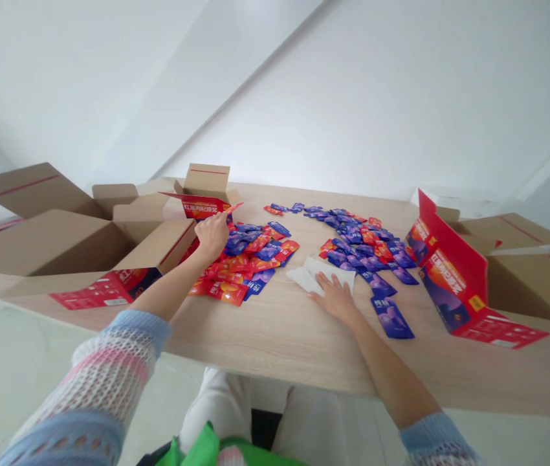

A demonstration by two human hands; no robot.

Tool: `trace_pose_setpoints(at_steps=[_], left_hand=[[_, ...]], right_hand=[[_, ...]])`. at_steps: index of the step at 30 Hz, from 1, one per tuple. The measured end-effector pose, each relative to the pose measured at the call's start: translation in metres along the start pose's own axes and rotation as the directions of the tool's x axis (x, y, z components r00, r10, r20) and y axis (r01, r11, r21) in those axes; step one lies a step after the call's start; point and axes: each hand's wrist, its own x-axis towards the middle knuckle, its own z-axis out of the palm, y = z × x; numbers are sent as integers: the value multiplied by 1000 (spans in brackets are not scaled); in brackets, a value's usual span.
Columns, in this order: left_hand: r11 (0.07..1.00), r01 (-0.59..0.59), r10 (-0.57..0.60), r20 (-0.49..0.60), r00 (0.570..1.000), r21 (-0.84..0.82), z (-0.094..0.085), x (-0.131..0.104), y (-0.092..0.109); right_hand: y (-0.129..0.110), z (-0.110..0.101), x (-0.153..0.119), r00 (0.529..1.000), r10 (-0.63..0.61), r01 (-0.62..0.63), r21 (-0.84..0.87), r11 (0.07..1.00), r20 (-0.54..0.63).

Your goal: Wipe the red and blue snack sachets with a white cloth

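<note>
Above the left heap of red and purple sachets (236, 268), my left hand (213, 232) is closed on a red sachet (235, 208) that sticks out past its fingertips. My right hand (332, 294) lies with fingers spread on a white folded cloth or tissue (305, 278) on the wooden table (275, 336). Just beyond that hand spreads the right heap of mostly purple sachets (360, 243), some red ones among them. A single purple sachet (392, 318) lies to the right of my right wrist.
A large open carton (61, 243) stands at the left, with a smaller open red box (202, 204) behind my left hand. Another open red carton (450, 285) stands at the right. The table's front edge (275, 375) runs before my legs; a white wall rises behind.
</note>
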Motion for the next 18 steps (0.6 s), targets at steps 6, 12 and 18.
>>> trace_pose_setpoints(at_steps=[6,12,18], left_hand=[[992,-20,-22,337,941,121,23,14,-5],[998,-56,49,164,985,40,3,31,19],[931,-248,297,161,941,-267,22,39,85]], right_hand=[[-9,5,-3,998,-28,30,19,999,-56],[-23,1,-4,984,5,13,103,995,-177],[-48,-3,-32,976,-203,211,111,971,-83]])
